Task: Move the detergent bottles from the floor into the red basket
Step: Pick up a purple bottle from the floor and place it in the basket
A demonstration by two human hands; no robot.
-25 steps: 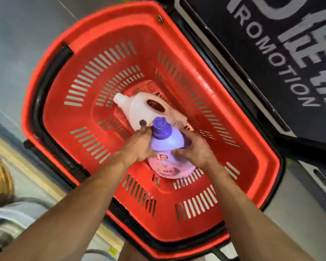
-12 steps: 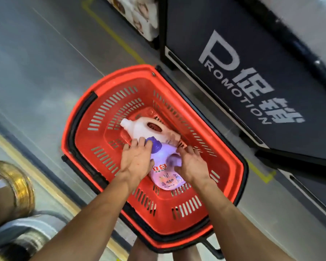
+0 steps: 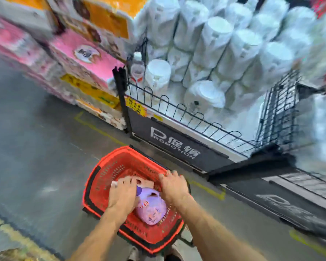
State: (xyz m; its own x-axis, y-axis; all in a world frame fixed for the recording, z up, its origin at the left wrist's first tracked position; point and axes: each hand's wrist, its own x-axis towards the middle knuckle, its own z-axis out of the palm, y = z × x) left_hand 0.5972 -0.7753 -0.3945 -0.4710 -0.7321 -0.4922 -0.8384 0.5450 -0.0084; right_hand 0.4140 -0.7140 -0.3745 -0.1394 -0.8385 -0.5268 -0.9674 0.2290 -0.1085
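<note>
The red basket (image 3: 100,187) stands on the grey floor right below me. Inside it lie a purple detergent bottle (image 3: 151,208) with a purple cap and, behind it, a white detergent bottle (image 3: 144,181), mostly covered by my hands. My left hand (image 3: 123,194) hovers over the purple bottle's cap end with its fingers spread and holds nothing. My right hand (image 3: 174,187) is above the basket's right side, fingers straight and apart, clear of the bottle. The frame is blurred by motion.
A black promotion stand (image 3: 177,146) with a wire fence sits just beyond the basket, loaded with white packs (image 3: 215,59). Pink and orange boxes (image 3: 79,59) are stacked at the left. Yellow floor lines (image 3: 207,189) run beside the basket.
The view has tilted up and pulled back, so the basket looks smaller. Both hands have come off the purple bottle, which now lies in the basket next to the white one.
</note>
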